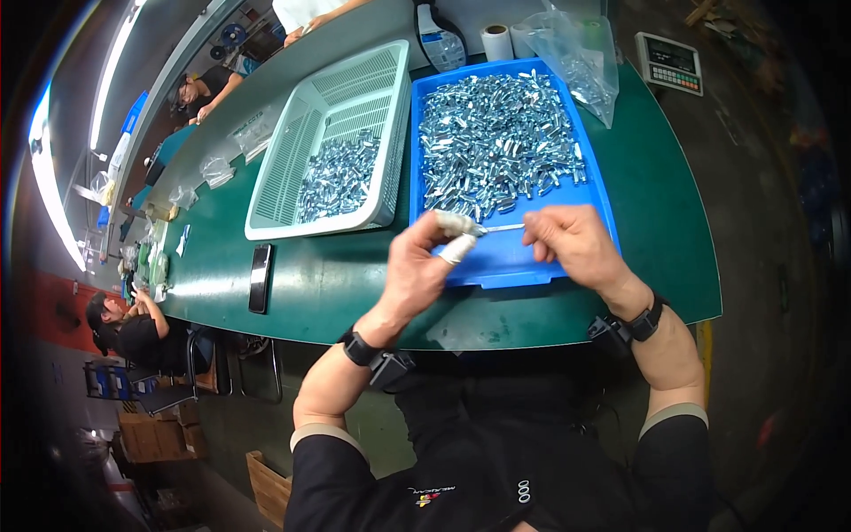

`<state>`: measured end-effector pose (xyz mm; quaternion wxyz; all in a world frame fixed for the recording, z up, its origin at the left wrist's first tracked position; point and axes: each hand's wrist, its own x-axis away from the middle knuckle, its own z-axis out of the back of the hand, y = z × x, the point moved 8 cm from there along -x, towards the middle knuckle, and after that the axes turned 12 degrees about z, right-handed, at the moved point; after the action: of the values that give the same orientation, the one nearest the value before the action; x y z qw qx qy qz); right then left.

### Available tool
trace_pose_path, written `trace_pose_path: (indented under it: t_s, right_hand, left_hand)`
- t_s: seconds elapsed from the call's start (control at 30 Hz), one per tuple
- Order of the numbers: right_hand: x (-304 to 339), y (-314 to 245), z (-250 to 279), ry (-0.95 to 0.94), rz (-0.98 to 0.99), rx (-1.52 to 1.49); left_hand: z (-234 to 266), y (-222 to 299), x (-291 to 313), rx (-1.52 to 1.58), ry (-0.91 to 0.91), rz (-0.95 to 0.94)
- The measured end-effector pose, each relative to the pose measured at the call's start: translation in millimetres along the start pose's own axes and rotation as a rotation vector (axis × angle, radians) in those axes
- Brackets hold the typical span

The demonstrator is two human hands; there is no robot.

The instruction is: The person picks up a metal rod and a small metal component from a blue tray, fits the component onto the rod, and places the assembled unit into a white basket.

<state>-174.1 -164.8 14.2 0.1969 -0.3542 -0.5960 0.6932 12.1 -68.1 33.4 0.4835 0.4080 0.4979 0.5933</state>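
Above the near end of a blue tray (496,269), my two hands face each other. My left hand (417,270), its thumb and a finger wrapped in white covers, pinches a small shiny metal piece (480,230). From the closed fingers of my right hand (572,246) a thin metal rod (506,228) reaches to that piece; the exact contact is too small to tell. A heap of small silvery metal parts (496,133) fills the tray's far portion. To the left stands a pale green slotted basket (266,199) with a smaller pile of similar parts (341,173).
On the green table (337,306) a black phone (260,278) lies left of my hands. Behind the tray are a dark bottle (441,40), a white roll (496,43) and a clear plastic bag (585,71). A scale (669,64) stands far right. Other people sit at left.
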Motion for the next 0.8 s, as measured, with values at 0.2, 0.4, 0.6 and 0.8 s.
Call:
trace_pose_path:
  t_s: [0.2, 0.4, 0.6, 0.8]
  right_hand:
    - [-2.2, -9.6, 9.6, 0.072, 0.0, 0.026]
    - [-0.1, -5.5, 1.2, -0.025, 0.03, 0.123]
    - [-1.3, -7.6, 1.3, -0.012, 0.045, 0.135]
    - [-0.6, -13.7, 1.7, -0.015, 0.058, 0.137]
  left_hand:
    - [93.0, 89.1, 8.5, -0.595, 0.509, -0.344]
    - [41.5, 78.2, 5.0, -1.138, 0.212, -0.502]
    - [0.8, 19.3, -10.2, -1.345, 0.068, -0.416]
    - [-2.2, 9.5, -21.4, -1.308, 0.057, -0.332]
